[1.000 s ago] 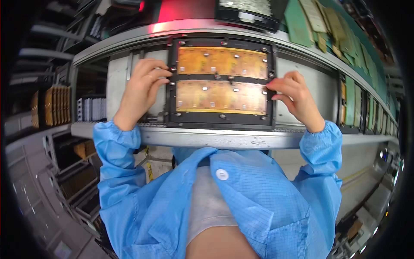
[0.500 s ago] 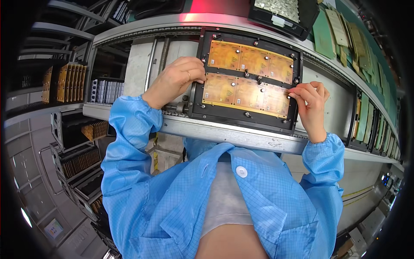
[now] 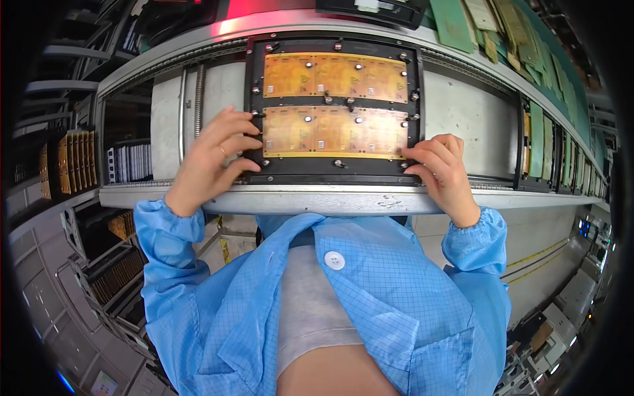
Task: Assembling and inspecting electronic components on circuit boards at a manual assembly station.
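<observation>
A black carrier frame (image 3: 297,169) lies on the rails in front of me. Two rows of orange-gold circuit board panels sit in it, a far panel (image 3: 335,77) and a near panel (image 3: 337,132), with small knobbed clips around them. My left hand (image 3: 219,155) is at the frame's left edge, fingers spread, fingertips touching or just over the rim. At the near right corner is my right hand (image 3: 441,170), its thumb and index finger apart on either side of a small clip (image 3: 404,164). Whether they touch that clip I cannot tell.
Metal conveyor rails (image 3: 370,200) run left to right. A threaded rod (image 3: 199,99) lies left of the frame. Green boards (image 3: 456,26) lean at the far right. Racks with orange boards (image 3: 78,158) stand at left. A black bin (image 3: 376,12) sits beyond the rail.
My view has shifted, so the frame sits further left and more level. My right hand has gone from the near panel's right side to its near corner. My left fingers have spread.
</observation>
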Demonstrator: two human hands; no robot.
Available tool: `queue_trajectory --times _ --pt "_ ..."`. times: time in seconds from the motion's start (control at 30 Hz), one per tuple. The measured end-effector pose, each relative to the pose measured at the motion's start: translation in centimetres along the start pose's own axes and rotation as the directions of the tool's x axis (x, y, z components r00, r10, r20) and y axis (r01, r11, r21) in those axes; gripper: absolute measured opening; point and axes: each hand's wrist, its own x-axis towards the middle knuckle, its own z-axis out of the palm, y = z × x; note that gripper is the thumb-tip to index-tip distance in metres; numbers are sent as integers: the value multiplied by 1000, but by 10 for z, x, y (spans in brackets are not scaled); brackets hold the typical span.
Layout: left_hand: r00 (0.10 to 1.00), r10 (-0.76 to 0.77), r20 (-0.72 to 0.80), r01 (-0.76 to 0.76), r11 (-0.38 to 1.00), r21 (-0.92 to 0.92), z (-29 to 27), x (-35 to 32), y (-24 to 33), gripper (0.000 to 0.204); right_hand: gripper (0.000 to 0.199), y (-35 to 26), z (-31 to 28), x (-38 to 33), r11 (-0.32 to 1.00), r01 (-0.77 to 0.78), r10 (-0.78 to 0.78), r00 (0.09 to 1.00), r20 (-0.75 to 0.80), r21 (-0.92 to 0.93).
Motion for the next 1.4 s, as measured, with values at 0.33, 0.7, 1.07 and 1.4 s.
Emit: queue_trajectory --times 0.33,0.7,1.07,1.4 --pt "1000 0 20 0 1000 -21 18 -3 5 18 19 -4 -19 16 965 133 -113 988 102 -227" --pt "929 357 96 -369 899 234 11 14 -9 16 16 10 -21 22 976 191 -165 963 214 -105" --pt "867 349 355 -452 850 269 -4 43 1 18 16 6 -36 61 754 624 -507 750 424 -203" --pt "984 103 145 -146 935 325 79 59 67 31 28 75 -39 75 990 130 -128 991 40 -57"
